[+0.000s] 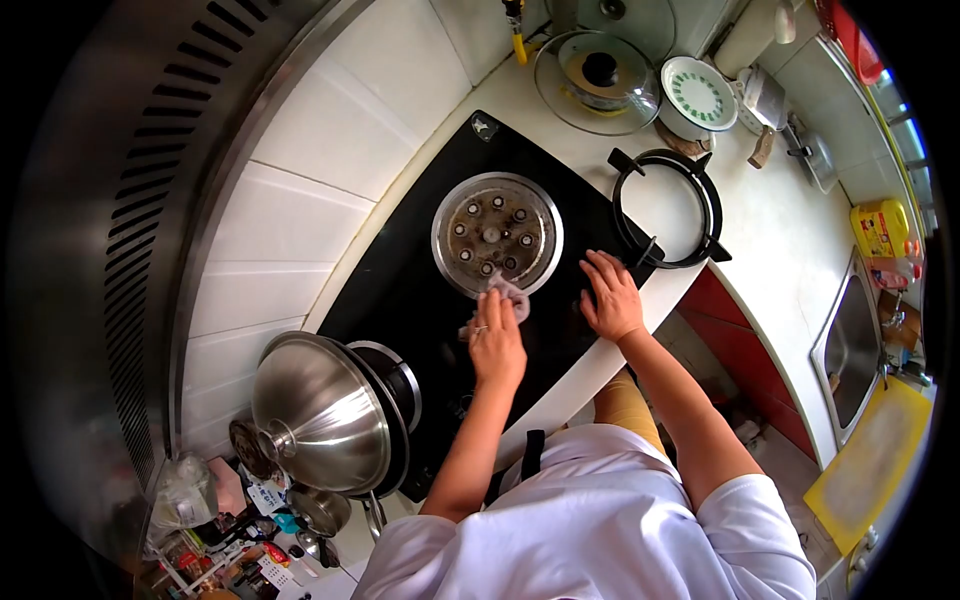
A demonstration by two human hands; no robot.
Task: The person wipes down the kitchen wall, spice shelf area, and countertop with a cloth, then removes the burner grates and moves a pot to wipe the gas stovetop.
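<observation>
My left hand [497, 340] is closed on a greyish cloth [514, 298], which touches the lower rim of the round metal burner plate [490, 235]. Several small studs ring the middle of that brownish plate, set in the black glass stove top [400, 270]. My right hand [612, 297] rests near the stove's right edge with its fingers spread and nothing in them. Just above it, a black pan support ring [667, 208] lies partly on the white counter and partly over the corner of the stove.
A wok with a domed steel lid [325, 410] stands at the lower left. Glass lids [598, 82], a patterned bowl [697, 95] and a cleaver [765, 115] lie at the back. The sink [845, 350], yellow bottle [880, 228] and yellow board [870, 465] are at the right.
</observation>
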